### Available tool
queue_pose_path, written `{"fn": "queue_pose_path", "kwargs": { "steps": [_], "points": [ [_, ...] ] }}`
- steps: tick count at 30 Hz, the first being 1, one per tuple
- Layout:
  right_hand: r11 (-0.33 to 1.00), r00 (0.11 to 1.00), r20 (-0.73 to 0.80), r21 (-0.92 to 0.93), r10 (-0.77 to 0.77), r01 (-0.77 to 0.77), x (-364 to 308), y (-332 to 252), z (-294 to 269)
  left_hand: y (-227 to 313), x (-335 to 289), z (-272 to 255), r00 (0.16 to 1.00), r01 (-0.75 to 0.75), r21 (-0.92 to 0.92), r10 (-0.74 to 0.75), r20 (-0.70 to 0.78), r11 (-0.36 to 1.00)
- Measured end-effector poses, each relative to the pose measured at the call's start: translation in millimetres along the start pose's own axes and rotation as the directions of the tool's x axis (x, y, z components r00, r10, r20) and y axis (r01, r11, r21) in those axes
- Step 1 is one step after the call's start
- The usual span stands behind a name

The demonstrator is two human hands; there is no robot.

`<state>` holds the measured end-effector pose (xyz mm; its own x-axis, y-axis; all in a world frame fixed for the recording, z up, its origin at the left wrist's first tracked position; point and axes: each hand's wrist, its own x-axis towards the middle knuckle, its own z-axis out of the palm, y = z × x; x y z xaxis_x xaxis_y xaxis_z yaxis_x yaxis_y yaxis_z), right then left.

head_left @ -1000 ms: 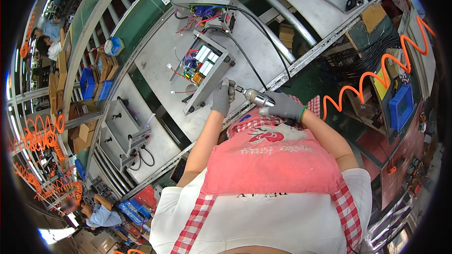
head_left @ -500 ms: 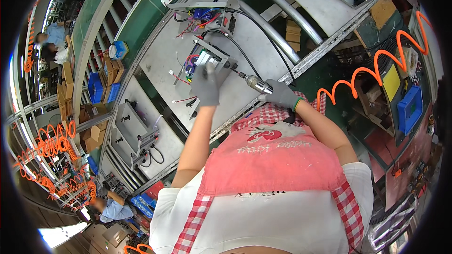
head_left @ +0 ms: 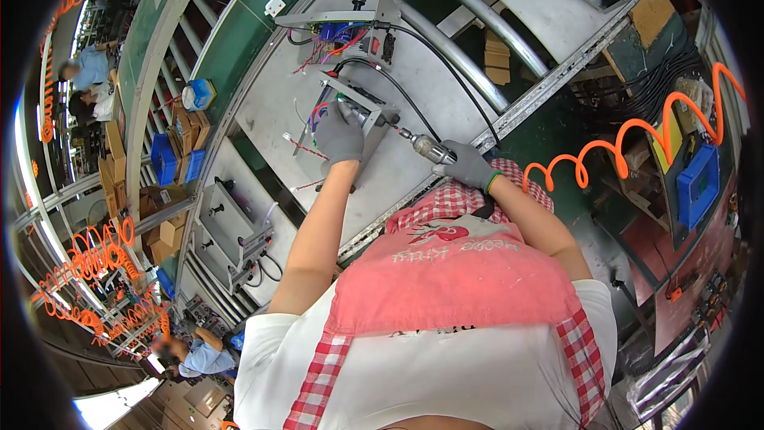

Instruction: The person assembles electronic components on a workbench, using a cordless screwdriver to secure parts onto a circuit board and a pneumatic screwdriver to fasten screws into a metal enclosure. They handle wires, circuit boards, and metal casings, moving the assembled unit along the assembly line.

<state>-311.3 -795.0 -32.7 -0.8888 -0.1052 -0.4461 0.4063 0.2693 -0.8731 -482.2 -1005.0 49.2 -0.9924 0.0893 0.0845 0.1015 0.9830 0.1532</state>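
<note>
An open grey metal casing [head_left: 377, 134] with loose coloured wires lies on the pale work board in front of me. My left hand [head_left: 341, 135], in a grey glove, reaches into it. Its fingers close round a part beside a green and silver piece; the glove hides what they grip. My right hand [head_left: 468, 166], also gloved, is wrapped round a silver power screwdriver [head_left: 430, 147]. The tool lies almost level, its thin bit pointing left at the casing's near side. Whether the tip touches a screw is too small to tell.
Behind stands a similar wired unit [head_left: 350, 32] with a black cable. Another grey casing [head_left: 227, 227] sits to the left. An orange coiled air hose [head_left: 629, 131] hangs at the right, near a blue bin [head_left: 698, 187]. Metal rollers [head_left: 469, 12] run alongside. Co-workers are far left.
My left hand has moved slightly left and deeper over the casing, covering more of its wires. The screwdriver has shifted slightly left and down in my right hand. The view has turned a little.
</note>
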Motion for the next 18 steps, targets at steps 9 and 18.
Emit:
{"fn": "queue_pose_path", "kwargs": {
  "steps": [9, 18],
  "points": [
    [0.979, 0.988, 0.125, 0.174, 0.089, -0.111, 5, -5, -1, 0, 1, -2, 1.0, 0.015, -0.047, -0.016, -0.02, 0.999],
    [0.97, 0.989, 0.068, 0.196, 0.132, -0.143, -31, -35, -18, -13, -9, -2, 0.972, -0.075, -0.241, 0.018, -0.232, 0.968]
  ]
}}
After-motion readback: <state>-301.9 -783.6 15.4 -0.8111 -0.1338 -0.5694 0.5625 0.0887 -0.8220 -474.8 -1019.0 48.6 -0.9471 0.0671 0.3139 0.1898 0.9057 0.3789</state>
